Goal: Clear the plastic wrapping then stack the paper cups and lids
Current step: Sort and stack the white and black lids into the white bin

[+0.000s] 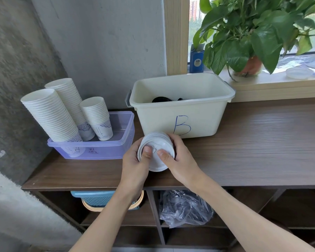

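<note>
Both hands hold a stack of white plastic lids [157, 161] just above the wooden counter, in front of the bin marked B. My left hand [135, 164] grips the stack's left side with its thumb on the top lid. My right hand [178, 159] grips the right side, thumb also on top. Three stacks of white paper cups [53, 115] lean in a clear purple tub [120, 142] at the left. The cream bin marked B [180, 106] has black lids [161, 99] inside it.
A crumpled plastic bag [185, 208] lies on the shelf below the counter, beside a blue basket [96, 199]. A potted plant [251, 66], a blue carton [196, 59] and a clear dish [298, 72] sit on the window sill at the back right.
</note>
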The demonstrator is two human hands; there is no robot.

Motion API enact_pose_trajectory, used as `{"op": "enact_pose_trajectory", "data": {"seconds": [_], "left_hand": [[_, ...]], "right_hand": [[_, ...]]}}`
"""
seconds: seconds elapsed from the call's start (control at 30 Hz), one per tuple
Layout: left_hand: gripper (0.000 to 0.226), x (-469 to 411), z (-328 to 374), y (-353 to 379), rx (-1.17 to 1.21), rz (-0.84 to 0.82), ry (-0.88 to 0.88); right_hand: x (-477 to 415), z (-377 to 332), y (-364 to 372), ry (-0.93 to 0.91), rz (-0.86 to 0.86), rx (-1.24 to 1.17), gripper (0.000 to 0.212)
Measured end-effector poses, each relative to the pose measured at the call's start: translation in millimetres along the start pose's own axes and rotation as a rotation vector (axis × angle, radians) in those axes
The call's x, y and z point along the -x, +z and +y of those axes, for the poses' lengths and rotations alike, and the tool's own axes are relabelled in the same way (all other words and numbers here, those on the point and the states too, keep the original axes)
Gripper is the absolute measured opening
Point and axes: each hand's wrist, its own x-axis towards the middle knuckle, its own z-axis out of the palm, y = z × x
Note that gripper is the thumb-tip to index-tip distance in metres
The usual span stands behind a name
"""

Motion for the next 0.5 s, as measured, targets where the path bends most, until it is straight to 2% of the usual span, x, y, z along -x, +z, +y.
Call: {"op": "enact_pose_trajectory", "data": {"seconds": [0.13, 0.33, 0.5], "left_hand": [[0.037, -1.4, -3.4, -0.3, -0.007, 0.017, -0.024], [0.055, -0.9, -1.3, 0.6, -0.02, -0.009, -0.012], [0.057, -0.7, 1.9, 1.1, 0.005, -0.067, -0.003]], "right_hand": [[1.7, 0.4, 1.3, -0.036, 0.001, 0.012, 0.034], [1.1, 1.8, 0.1, -0.074, 0.02, 0.031, 0.034], [0.3, 0.4, -0.8, -0.041, 0.04, -0.006, 0.037]]}}
